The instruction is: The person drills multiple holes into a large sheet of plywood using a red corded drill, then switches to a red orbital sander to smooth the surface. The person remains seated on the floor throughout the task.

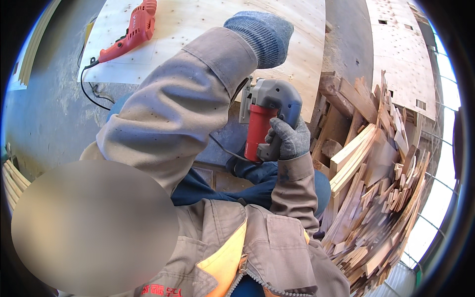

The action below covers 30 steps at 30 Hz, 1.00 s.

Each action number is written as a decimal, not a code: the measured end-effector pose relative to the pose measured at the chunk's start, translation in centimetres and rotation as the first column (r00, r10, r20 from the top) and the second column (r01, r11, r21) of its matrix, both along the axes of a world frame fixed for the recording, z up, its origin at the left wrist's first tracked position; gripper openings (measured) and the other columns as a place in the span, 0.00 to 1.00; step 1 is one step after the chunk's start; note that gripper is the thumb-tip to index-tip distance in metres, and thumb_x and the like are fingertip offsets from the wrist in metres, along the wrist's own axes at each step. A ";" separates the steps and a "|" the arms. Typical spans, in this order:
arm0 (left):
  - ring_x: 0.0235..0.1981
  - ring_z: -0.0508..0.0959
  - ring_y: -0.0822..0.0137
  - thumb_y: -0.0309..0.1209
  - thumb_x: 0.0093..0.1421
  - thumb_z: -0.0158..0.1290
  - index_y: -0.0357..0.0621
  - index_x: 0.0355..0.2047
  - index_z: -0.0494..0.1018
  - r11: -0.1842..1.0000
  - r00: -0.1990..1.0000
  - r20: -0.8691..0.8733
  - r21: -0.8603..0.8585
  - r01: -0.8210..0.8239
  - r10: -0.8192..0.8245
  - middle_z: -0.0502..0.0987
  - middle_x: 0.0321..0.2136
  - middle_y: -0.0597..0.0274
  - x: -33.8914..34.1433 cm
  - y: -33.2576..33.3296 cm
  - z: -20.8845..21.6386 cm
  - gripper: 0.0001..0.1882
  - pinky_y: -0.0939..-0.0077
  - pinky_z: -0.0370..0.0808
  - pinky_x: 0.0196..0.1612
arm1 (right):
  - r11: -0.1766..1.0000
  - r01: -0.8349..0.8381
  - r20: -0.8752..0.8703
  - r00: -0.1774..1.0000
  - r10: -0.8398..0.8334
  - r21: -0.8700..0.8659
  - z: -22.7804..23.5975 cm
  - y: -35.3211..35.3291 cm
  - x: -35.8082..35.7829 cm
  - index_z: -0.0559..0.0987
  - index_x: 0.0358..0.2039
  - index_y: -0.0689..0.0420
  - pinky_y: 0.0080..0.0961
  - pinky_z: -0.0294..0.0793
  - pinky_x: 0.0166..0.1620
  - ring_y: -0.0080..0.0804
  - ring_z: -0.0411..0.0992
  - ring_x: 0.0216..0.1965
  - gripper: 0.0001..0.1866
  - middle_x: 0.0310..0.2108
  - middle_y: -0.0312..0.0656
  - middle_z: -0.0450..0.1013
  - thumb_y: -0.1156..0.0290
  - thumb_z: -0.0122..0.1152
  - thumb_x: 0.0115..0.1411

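My right hand [292, 139], in a grey knit glove, is closed around the handle of a red and grey jigsaw [262, 126]. The saw's metal base plate [245, 101] is at the near edge of a pale plywood sheet [198, 22]; its blade is out of sight. My left arm reaches across the front of me, and my left hand [261, 37], also gloved, is over the sheet beyond the saw. Its fingers are hidden behind the back of the glove. A red corded power tool, drill-like in shape [131, 37], lies on the sheet to the left.
Offcuts and wood strips [381, 193] are heaped on my right, close to my right arm. Another plywood sheet [401, 54] with square cutouts lies beyond them. A black cord [85, 91] trails from the red tool over the grey floor [54, 109]. Stacked boards [37, 44] stand far left.
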<state>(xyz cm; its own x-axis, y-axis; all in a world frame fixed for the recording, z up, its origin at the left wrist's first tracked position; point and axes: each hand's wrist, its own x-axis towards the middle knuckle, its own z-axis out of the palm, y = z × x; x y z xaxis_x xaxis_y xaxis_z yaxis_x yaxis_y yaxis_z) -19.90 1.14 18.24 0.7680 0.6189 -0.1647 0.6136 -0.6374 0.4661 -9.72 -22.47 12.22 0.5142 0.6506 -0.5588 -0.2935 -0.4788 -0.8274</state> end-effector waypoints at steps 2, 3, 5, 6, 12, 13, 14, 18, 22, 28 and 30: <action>0.47 0.84 0.57 0.39 0.69 0.51 0.44 0.58 0.74 1.000 1.000 0.001 0.025 -0.002 0.002 0.85 0.41 0.54 0.0 0.0 -0.3 0.21 0.59 0.78 0.54 | 1.000 -0.003 0.005 1.000 0.003 0.003 -0.1 0.1 -0.1 0.76 0.43 0.62 0.27 0.75 0.24 0.30 0.74 0.21 0.16 0.23 0.41 0.74 0.75 0.71 0.56; 0.47 0.83 0.57 0.39 0.69 0.51 0.44 0.58 0.74 1.000 1.000 0.000 0.016 -0.002 0.002 0.84 0.41 0.54 0.0 0.1 -0.3 0.21 0.59 0.78 0.54 | 1.000 -0.004 0.007 1.000 0.004 0.005 -0.2 0.1 -0.2 0.76 0.43 0.62 0.27 0.75 0.24 0.30 0.74 0.21 0.16 0.23 0.41 0.74 0.74 0.71 0.56; 0.48 0.83 0.56 0.39 0.69 0.51 0.44 0.58 0.74 1.000 1.000 -0.002 -0.002 -0.002 0.002 0.84 0.42 0.53 -0.2 0.1 0.0 0.21 0.59 0.78 0.55 | 1.000 -0.012 0.029 1.000 0.011 0.004 -0.3 0.3 -0.6 0.76 0.43 0.62 0.27 0.75 0.24 0.30 0.74 0.21 0.16 0.23 0.41 0.74 0.74 0.71 0.55; 0.48 0.83 0.55 0.39 0.69 0.52 0.44 0.58 0.74 1.000 1.000 -0.002 -0.007 -0.001 0.000 0.84 0.43 0.52 -0.3 0.2 0.0 0.21 0.59 0.78 0.55 | 1.000 -0.016 0.040 0.999 0.016 0.004 -0.3 0.4 -0.7 0.76 0.43 0.62 0.27 0.75 0.24 0.30 0.74 0.20 0.16 0.23 0.41 0.74 0.74 0.71 0.55; 0.52 0.81 0.53 0.40 0.67 0.53 0.43 0.57 0.75 1.000 1.000 -0.007 -0.009 -0.002 0.002 0.82 0.48 0.49 -0.7 0.3 0.3 0.22 0.58 0.77 0.56 | 0.999 -0.032 0.037 0.999 0.032 -0.005 -0.7 0.4 -1.0 0.74 0.45 0.62 0.32 0.77 0.25 0.35 0.74 0.20 0.17 0.23 0.45 0.74 0.76 0.68 0.58; 0.52 0.81 0.53 0.41 0.68 0.52 0.44 0.57 0.75 1.000 1.000 -0.015 -0.017 -0.007 0.006 0.81 0.49 0.49 -0.8 0.3 0.6 0.22 0.58 0.77 0.57 | 1.000 -0.024 0.037 0.999 0.024 -0.009 -0.8 0.4 -1.1 0.74 0.45 0.62 0.32 0.77 0.25 0.35 0.74 0.20 0.16 0.23 0.45 0.74 0.76 0.68 0.58; 0.53 0.81 0.53 0.41 0.68 0.52 0.44 0.57 0.75 1.000 1.000 -0.018 -0.028 -0.008 0.008 0.81 0.50 0.49 -0.8 0.3 0.8 0.22 0.58 0.77 0.57 | 1.000 -0.013 0.041 0.999 0.014 -0.015 -0.9 0.3 -1.2 0.74 0.45 0.62 0.32 0.77 0.25 0.34 0.74 0.20 0.16 0.23 0.45 0.74 0.76 0.68 0.58; 0.53 0.81 0.52 0.41 0.68 0.52 0.44 0.58 0.75 1.000 1.000 -0.011 -0.027 -0.002 0.002 0.81 0.50 0.49 -0.8 0.4 0.5 0.22 0.57 0.76 0.58 | 0.998 0.013 0.041 0.999 -0.011 -0.054 -0.3 0.9 -1.8 0.74 0.45 0.62 0.32 0.77 0.26 0.34 0.74 0.20 0.15 0.23 0.44 0.74 0.76 0.67 0.59; 0.53 0.81 0.52 0.41 0.68 0.52 0.44 0.58 0.74 1.000 1.000 -0.020 -0.028 -0.001 0.000 0.81 0.50 0.49 -0.8 0.5 0.4 0.22 0.58 0.76 0.58 | 0.997 0.020 0.049 0.999 -0.016 -0.071 0.0 1.3 -2.2 0.74 0.44 0.62 0.32 0.77 0.25 0.34 0.74 0.20 0.15 0.22 0.44 0.73 0.76 0.67 0.59; 0.53 0.81 0.52 0.41 0.68 0.52 0.45 0.57 0.75 1.000 1.000 0.000 0.000 -0.008 0.008 0.81 0.50 0.49 -1.0 0.6 0.1 0.22 0.57 0.76 0.58 | 0.996 0.005 0.032 0.999 -0.002 -0.084 -1.4 2.0 -1.8 0.74 0.44 0.62 0.31 0.76 0.24 0.34 0.74 0.19 0.15 0.22 0.43 0.73 0.75 0.67 0.59; 0.53 0.81 0.52 0.41 0.68 0.52 0.45 0.57 0.75 1.000 1.000 -0.002 -0.007 -0.019 0.019 0.81 0.50 0.49 -1.1 0.4 0.0 0.22 0.57 0.76 0.58 | 0.995 -0.015 0.067 0.998 0.022 -0.103 -1.5 1.9 -1.9 0.74 0.44 0.61 0.31 0.76 0.23 0.34 0.73 0.19 0.15 0.22 0.43 0.73 0.75 0.67 0.59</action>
<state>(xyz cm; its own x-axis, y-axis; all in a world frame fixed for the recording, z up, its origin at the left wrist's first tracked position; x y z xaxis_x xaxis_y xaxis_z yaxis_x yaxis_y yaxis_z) -21.00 1.57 18.24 0.7557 0.6323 -0.1704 0.6265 -0.6224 0.4692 -11.67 -20.52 10.74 0.5413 0.6020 -0.5871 -0.2287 -0.5665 -0.7917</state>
